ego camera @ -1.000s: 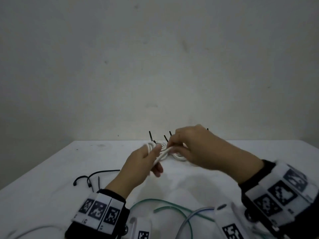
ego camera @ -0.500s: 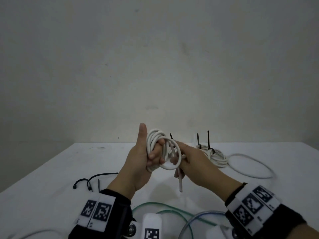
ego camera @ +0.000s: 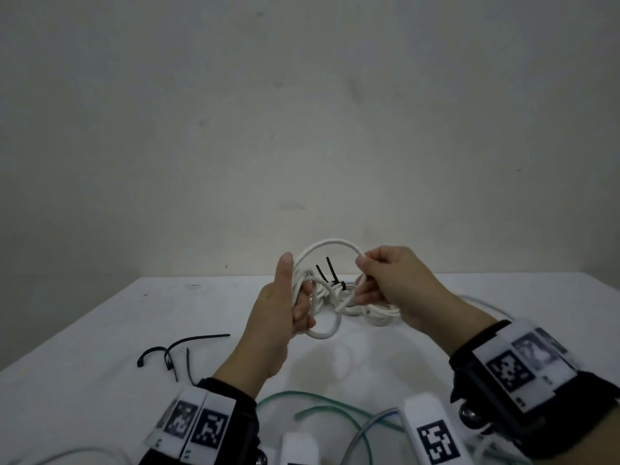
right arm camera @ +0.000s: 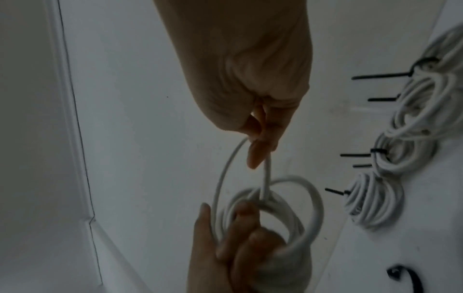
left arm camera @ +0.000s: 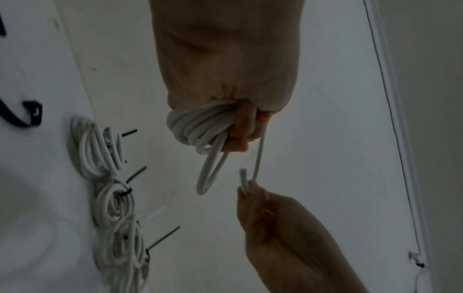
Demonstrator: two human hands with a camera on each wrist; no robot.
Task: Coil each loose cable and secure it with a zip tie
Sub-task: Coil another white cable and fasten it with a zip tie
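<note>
While my left hand point(ego camera: 280, 313) grips the white cable coil point(left arm camera: 198, 126) in curled fingers above the table point(ego camera: 100, 330), my right hand point(ego camera: 392, 283) pinches the free end point(left arm camera: 244, 180) between thumb and fingertips, guiding a last loop; three tied white bundles point(left arm camera: 110, 188) lie finished beyond; loose black zip ties point(ego camera: 181, 347) wait left; green cables point(ego camera: 318, 404) near me remain uncoiled, so I judge the task roughly midway.

Green cable point(ego camera: 322, 402) cut off below
</note>
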